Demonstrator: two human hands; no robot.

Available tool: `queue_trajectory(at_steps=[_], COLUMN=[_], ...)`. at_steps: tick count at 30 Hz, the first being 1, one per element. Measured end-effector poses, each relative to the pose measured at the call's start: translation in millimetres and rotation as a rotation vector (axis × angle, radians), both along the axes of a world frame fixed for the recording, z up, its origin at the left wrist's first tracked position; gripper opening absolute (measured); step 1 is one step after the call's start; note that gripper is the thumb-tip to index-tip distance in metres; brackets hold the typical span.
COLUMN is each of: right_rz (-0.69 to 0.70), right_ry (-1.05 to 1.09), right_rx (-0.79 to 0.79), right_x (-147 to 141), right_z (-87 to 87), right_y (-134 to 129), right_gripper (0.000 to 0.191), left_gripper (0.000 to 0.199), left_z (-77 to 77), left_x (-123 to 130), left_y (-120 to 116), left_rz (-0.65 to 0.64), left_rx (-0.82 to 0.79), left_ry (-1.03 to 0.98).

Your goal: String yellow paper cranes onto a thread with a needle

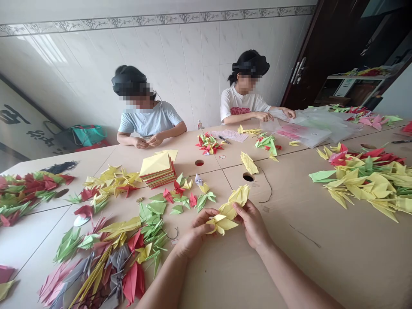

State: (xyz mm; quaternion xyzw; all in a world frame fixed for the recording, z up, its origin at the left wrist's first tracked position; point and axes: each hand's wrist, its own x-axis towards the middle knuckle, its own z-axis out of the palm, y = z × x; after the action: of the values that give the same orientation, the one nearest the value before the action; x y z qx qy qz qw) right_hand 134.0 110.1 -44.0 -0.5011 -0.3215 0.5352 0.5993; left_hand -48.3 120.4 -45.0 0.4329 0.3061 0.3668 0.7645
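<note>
Yellow folded paper cranes [227,211], bunched together, are held between my two hands above the table. My left hand [197,234] grips the lower left end of the bunch, where one crane's wings spread out. On the upper right side, my right hand [252,221] pinches the stacked cranes. Just beyond them lies another yellow paper bundle [249,163], with a dark thread [269,184] curving beside it. Small red, green and yellow folded pieces [183,197] lie left of the bunch.
A stack of square paper [157,169] stands at centre left. Piles of colourful cranes lie at left [109,257] and right [370,180]. Two people sit across the table [302,249]; one handles clear plastic bags [318,124]. Table holes [248,177] are near the centre.
</note>
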Motion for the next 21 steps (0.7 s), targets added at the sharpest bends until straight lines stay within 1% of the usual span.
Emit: queue_trajectory(at_steps=[5,9,13,17,21], right_rz=[-0.082,-0.097,-0.099,-0.087,-0.085], right_ry=[-0.283,-0.406,-0.411,-0.338,-0.281], right_rx=[0.142,0.22,0.229,0.198,0.179], right_x=[-4.6,-8.3,-7.7,-4.9,-3.7], right_z=[2.3,2.0,-1.8,-5.9,-6.6], right_y=[-9.0,-14.7,-12.9,-7.8,-4.9], right_gripper=[0.024,0.019,0.019,0.026,0.03], left_gripper=[0.024,0.022,0.021,0.019,0.027], left_z=[-7.6,-11.0,-9.2,-4.0,-1.4], left_x=[7.9,9.7,8.8,6.6,2.2], left_y=[-0.2,-0.9,-1.3,0.1,1.5], left_rz=[0.09,0.131,0.101,0.07,0.062], left_rx=[0.141,0.181,0.154,0.057,-0.039], left_ry=[0.147,0.184,0.134,0.008,-0.097])
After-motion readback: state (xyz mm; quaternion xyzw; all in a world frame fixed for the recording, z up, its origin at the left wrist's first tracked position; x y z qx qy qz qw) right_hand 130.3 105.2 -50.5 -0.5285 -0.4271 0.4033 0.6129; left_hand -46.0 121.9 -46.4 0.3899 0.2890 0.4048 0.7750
